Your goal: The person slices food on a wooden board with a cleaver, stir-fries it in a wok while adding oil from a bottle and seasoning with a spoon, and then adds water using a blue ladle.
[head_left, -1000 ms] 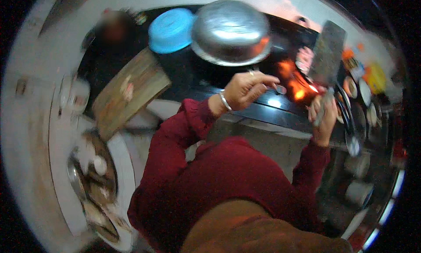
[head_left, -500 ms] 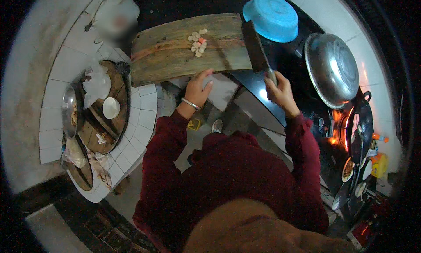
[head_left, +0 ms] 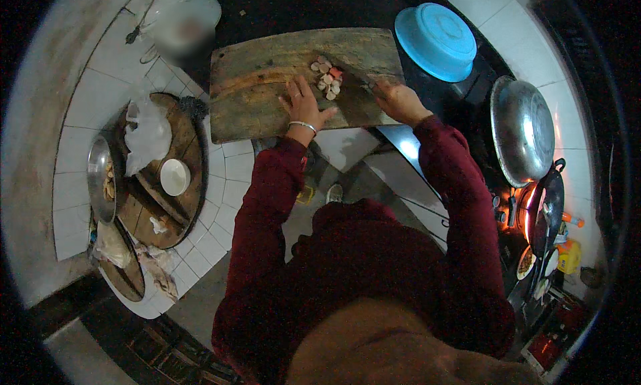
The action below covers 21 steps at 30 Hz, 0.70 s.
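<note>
A worn wooden cutting board (head_left: 260,84) lies across the dark counter, with a small heap of pale round slices (head_left: 328,84) and a reddish piece (head_left: 336,72) on it. My left hand (head_left: 306,106), a silver bangle at the wrist, rests over the board just left of the heap, fingers spread and holding nothing. To the right of the slices, my right hand (head_left: 400,102) is closed round the handle of a cleaver (head_left: 367,82). Its blade shows nearly edge-on above the board and is hard to make out in the dim light.
An upturned blue basin (head_left: 437,41) and an upturned metal basin (head_left: 524,131) stand right of the board. Beyond, flames burn under a black wok (head_left: 549,205). On the left, a tiled ledge carries a wooden lid (head_left: 150,215), a white bowl (head_left: 175,177) and a metal bowl (head_left: 101,178).
My right hand has brought the cleaver left from the board's right edge to beside the slices. My left hand has moved from the near edge up onto the board.
</note>
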{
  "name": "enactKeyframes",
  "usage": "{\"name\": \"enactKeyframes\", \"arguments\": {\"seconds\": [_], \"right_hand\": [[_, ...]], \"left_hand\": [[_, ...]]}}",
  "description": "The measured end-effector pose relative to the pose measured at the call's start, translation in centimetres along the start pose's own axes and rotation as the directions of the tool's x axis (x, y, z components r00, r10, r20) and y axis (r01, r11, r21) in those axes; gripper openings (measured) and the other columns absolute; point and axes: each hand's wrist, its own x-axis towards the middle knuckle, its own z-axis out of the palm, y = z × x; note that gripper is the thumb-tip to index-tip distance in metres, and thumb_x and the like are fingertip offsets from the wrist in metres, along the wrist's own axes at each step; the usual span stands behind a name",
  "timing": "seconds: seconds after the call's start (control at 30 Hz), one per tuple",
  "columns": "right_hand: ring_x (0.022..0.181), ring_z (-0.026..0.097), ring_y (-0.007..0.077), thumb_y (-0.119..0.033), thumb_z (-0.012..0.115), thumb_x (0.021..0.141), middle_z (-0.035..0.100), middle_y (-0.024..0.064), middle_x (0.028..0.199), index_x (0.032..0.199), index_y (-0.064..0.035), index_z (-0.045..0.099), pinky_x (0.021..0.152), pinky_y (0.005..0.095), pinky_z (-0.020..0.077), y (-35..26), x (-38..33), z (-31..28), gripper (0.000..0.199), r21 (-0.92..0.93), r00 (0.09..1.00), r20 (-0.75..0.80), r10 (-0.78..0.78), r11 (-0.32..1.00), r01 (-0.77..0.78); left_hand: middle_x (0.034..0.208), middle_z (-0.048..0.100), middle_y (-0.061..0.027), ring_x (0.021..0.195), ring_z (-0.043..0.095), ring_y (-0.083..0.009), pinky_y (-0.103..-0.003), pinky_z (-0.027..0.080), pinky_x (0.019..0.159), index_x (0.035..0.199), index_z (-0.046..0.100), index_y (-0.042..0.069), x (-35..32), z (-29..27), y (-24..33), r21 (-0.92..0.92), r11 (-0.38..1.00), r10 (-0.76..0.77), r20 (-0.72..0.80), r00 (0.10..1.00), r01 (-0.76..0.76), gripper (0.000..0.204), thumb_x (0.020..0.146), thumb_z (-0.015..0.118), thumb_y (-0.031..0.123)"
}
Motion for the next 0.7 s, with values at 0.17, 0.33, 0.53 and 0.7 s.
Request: {"name": "enactKeyframes", "arguments": {"seconds": [0.17,0.33,0.53,0.7], "right_hand": [[0.058,0.057,0.0263,-0.02,0.057,0.081,0.057,0.013,0.067,0.098,-0.0027,0.051,0.051,0.0378,0.0451,0.3,-3.3,0.2,0.025,0.306,0.997,-0.019,0.072,0.95,-0.063],[0.05,0.048,0.0097,-0.026,0.05,0.088,0.053,0.003,0.067,0.093,-0.0014,0.054,0.045,0.024,0.0419,-3.0,-6.9,-0.6,0.026,0.897,0.823,0.362,0.437,0.078,-0.436],[0.048,0.05,0.0129,-0.03,0.045,0.091,0.054,0.005,0.069,0.1,-0.0018,0.052,0.044,0.0263,0.0449,-3.3,-9.8,4.3,0.03,0.894,0.818,0.445,0.364,-0.236,-0.381],[0.05,0.051,0.0143,-0.027,0.045,0.092,0.053,0.0067,0.069,0.103,-0.0029,0.05,0.045,0.0292,0.0459,-6.1,-7.4,6.7,0.027,0.892,0.849,0.418,0.323,-0.323,-0.316]], "left_hand": [[0.143,0.005,-0.0236,0.134,-0.002,-0.0354,-0.059,-0.006,0.101,0.139,-0.005,0.006,2.7,0.9,-1.0,0.028,0.993,0.115,-0.042,0.993,-0.114,0.12,0.06,0.072,0.054],[0.144,0.006,-0.0217,0.134,0.0,-0.0356,-0.058,-0.005,0.101,0.141,-0.003,0.015,6.9,2.3,-2.5,-0.081,0.921,0.374,-0.091,0.923,-0.382,0.119,0.058,0.068,0.062],[0.14,0.022,-0.0205,0.13,0.015,-0.0387,-0.051,0.013,0.104,0.14,0.009,0.011,7.5,3.0,-0.7,0.102,0.895,0.435,0.012,0.9,-0.434,0.114,0.057,0.073,0.055],[0.137,0.026,-0.0218,0.125,0.026,-0.0391,-0.049,0.025,0.1,0.138,0.021,0.01,7.0,4.6,-0.1,-0.123,0.895,0.415,-0.12,0.902,-0.428,0.096,0.066,0.069,0.052]]}}
